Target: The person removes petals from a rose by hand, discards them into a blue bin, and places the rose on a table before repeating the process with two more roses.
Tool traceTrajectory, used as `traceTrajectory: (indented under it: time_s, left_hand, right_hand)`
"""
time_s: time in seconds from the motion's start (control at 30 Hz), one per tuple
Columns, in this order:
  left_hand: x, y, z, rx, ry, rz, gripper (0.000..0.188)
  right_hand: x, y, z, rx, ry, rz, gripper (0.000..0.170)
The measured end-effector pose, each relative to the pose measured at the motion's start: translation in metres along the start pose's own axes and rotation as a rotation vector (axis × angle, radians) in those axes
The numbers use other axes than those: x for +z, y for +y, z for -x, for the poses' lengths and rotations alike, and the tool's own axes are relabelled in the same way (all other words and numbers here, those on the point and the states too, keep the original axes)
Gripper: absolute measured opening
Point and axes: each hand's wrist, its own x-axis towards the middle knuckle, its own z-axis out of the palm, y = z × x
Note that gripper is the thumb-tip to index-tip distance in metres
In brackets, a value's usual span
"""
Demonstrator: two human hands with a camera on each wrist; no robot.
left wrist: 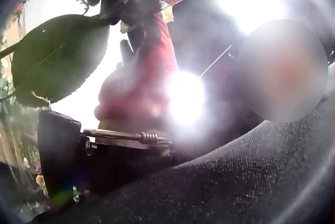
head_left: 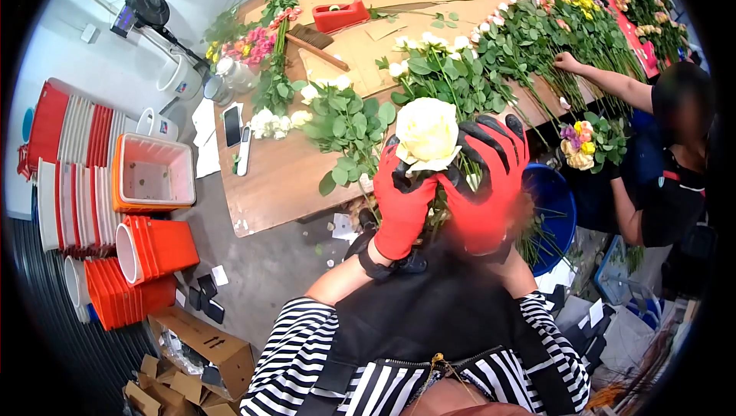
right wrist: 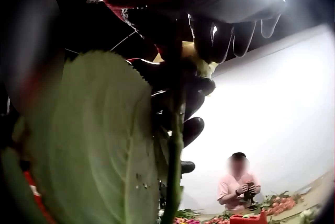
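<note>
A large cream rose stands upright between my two hands, its bloom facing up toward the head camera. My left hand, in a red glove with black fingers, holds it from the left and below. On its right side my gloved right hand pinches at the outer petals, thumb low and the other fingers spread upward. The right wrist view shows the green stem hanging below the hands, with a big leaf beside it. In the left wrist view another leaf is close to the camera.
White roses with long leafy stems lie on the wooden table ahead. A blue bucket holding stems stands at right, near a person handling flowers. Orange crates are stacked at left; a phone lies near the table's left edge.
</note>
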Motion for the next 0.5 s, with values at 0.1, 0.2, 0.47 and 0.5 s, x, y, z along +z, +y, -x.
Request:
traceTrajectory:
  time_s: [0.1,0.2,0.47,0.5]
  left_hand:
    - [0.001,0.016,-0.007,-0.038,-0.064,0.072,0.058]
    - [0.000,0.038,-0.015,-0.168,-0.142,0.272,0.047]
    - [-0.004,0.043,-0.011,-0.439,-0.274,0.609,0.039]
    - [-0.003,0.046,-0.010,-0.447,-0.208,0.547,0.034]
  right_hand:
    - [0.005,0.004,0.007,0.077,0.059,-0.150,0.046]
    - [0.010,0.005,0.011,0.229,0.095,-0.280,0.041]
    - [0.032,0.051,0.036,0.777,0.390,-1.100,0.042]
    - [0.027,0.061,0.042,0.803,0.430,-1.104,0.042]
